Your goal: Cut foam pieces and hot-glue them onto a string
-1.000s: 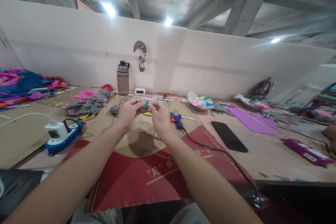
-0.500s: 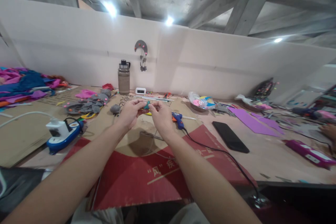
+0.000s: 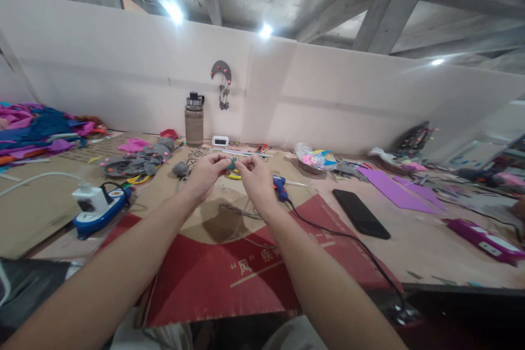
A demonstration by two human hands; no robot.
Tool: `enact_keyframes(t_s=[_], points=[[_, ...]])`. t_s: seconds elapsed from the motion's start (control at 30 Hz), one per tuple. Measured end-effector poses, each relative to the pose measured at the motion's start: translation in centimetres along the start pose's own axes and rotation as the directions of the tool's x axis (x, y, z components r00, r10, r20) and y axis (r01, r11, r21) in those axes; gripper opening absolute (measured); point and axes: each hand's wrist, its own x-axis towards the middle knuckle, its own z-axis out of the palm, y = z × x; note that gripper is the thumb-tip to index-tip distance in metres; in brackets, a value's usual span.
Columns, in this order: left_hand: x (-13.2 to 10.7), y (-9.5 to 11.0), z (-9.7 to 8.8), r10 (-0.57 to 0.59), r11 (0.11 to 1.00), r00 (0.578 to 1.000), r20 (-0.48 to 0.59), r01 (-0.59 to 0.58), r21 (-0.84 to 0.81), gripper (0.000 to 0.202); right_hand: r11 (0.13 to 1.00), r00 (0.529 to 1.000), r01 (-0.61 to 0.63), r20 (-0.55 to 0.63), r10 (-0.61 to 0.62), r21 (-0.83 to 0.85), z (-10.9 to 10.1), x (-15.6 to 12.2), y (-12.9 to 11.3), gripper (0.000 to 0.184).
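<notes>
My left hand (image 3: 206, 172) and my right hand (image 3: 256, 179) meet above the table's middle, both with fingers pinched together. Between the fingertips sits a small teal piece (image 3: 232, 163), held by both hands. A thin grey wire (image 3: 240, 211) lies on the cardboard just below my wrists. Right beside my right hand rests a blue glue gun (image 3: 281, 188), its black cord running toward the table's front edge.
A red and brown cardboard sheet (image 3: 229, 273) covers the table. A blue and white power strip (image 3: 96, 205) sits at the left, grey felt pieces (image 3: 137, 164) behind it, a water bottle (image 3: 193, 120) by the wall. A black phone (image 3: 361, 213), purple sheet (image 3: 394, 188) and purple box (image 3: 484, 238) lie right.
Both hands have stayed together on the teal piece and drifted slightly up and away from me. The view has shifted a little.
</notes>
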Motion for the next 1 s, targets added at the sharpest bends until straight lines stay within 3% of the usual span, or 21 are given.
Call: enact_keyframes(t_s=[0.13, 0.3, 0.4, 0.73, 1.0], points=[[0.1, 0.0, -0.2, -0.01, 1.0, 1.0, 0.028, 0.011, -0.013, 0.01, 0.995, 1.0, -0.007, -0.008, 0.008, 0.103, 0.0, 0.1, 0.2, 0.02], [0.0, 0.3, -0.3, -0.064, 0.995, 0.995, 0.08, 0.069, -0.065, 0.013, 0.959, 0.993, -0.086, 0.103, 0.061, 0.269, 0.3, 0.4, 0.6, 0.024], [-0.1, 0.4, -0.3, -0.109, 0.991, 0.989, 0.1, 0.116, -0.064, 0.017, 0.931, 0.99, -0.115, 0.113, 0.081, 0.345, 0.3, 0.5, 0.7, 0.02], [-0.2, 1.1, -0.3, -0.114, 0.99, 0.99, 0.08, 0.12, -0.072, 0.019, 0.95, 0.99, -0.119, 0.101, 0.094, 0.289, 0.1, 0.6, 0.7, 0.018], [-0.5, 1.3, 0.1, -0.109, 0.99, 0.994, 0.012, 0.107, 0.095, 0.02, 0.952, 0.991, -0.097, 0.114, 0.066, 0.291, 0.4, 0.1, 0.2, 0.018]])
